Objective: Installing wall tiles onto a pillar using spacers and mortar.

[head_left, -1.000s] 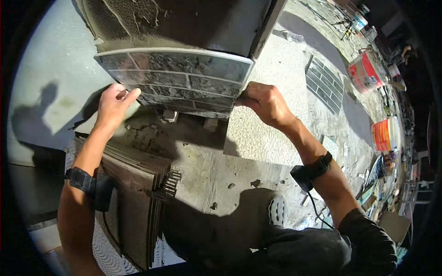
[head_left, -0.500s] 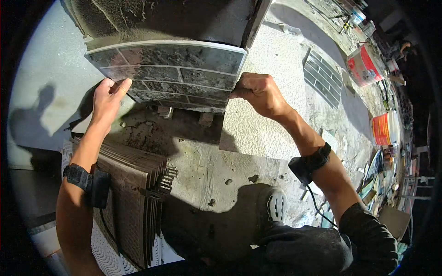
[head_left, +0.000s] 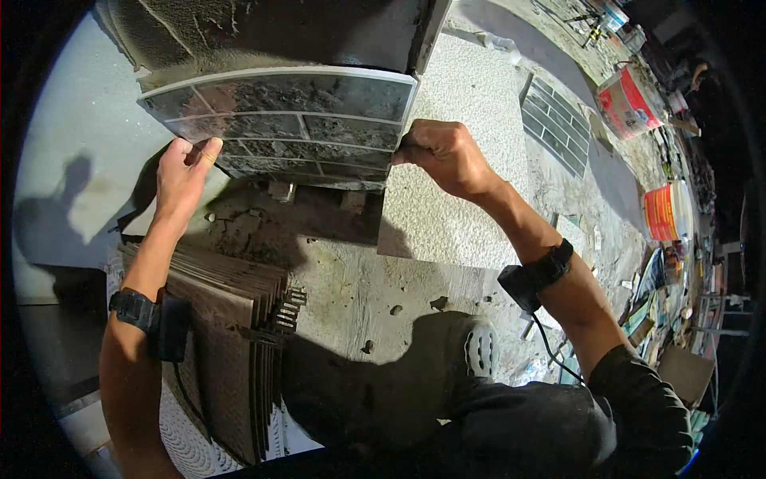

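A dark grey wall tile (head_left: 335, 97) with pale lines in a brick pattern stands along the lower part of a wall. Above it the wall is coated with rough grey mortar (head_left: 183, 36). My left hand (head_left: 183, 169) pinches the tile's lower left edge, thumb on the face and fingers partly hidden behind. At its right edge, the curled fingers of my right hand (head_left: 447, 156) grip the side; the fingertips are mostly hidden. Small blocks (head_left: 281, 191) sit under the tile's bottom edge.
A stack of tiles (head_left: 215, 319) leans upright near my left forearm. To the right lie a pale textured sheet (head_left: 463, 207) and another brick-pattern tile (head_left: 556, 126). Farther right stand a red-and-white bucket (head_left: 630, 102) and an orange-and-white bucket (head_left: 666, 211), beside scattered rubble.
The whole view has shifted slightly, with the scene a little farther up and left. Both hands keep their hold on the tile at the same edges.
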### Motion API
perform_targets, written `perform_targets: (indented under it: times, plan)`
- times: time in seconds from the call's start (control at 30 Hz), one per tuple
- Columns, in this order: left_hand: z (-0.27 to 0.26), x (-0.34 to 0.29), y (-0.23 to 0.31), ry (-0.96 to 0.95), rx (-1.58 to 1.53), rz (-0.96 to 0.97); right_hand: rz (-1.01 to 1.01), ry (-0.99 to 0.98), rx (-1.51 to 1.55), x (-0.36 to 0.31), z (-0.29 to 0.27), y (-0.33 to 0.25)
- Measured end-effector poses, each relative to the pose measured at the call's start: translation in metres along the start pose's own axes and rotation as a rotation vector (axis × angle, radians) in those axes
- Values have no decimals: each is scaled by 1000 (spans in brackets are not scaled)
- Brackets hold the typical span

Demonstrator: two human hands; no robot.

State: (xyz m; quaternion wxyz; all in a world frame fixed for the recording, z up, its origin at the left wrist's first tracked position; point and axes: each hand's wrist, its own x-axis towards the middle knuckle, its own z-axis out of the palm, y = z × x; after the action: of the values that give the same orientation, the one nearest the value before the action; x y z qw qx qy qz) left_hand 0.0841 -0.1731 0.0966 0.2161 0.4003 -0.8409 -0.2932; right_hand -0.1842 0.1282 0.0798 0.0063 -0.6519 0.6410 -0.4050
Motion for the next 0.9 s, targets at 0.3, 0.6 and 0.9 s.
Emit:
perform_targets:
  times: [0.3,0.6,0.9]
  plan:
    - [-4,-1,-1,-58,38,6,-11,-65,-93,0,-2,-6]
    - [-4,-5,5,-52,-102,-36,30,-42,2,-3,4,3]
    - [-8,-4,-10,2,-11,-1,-164,-177,-419,-34,40,-35]
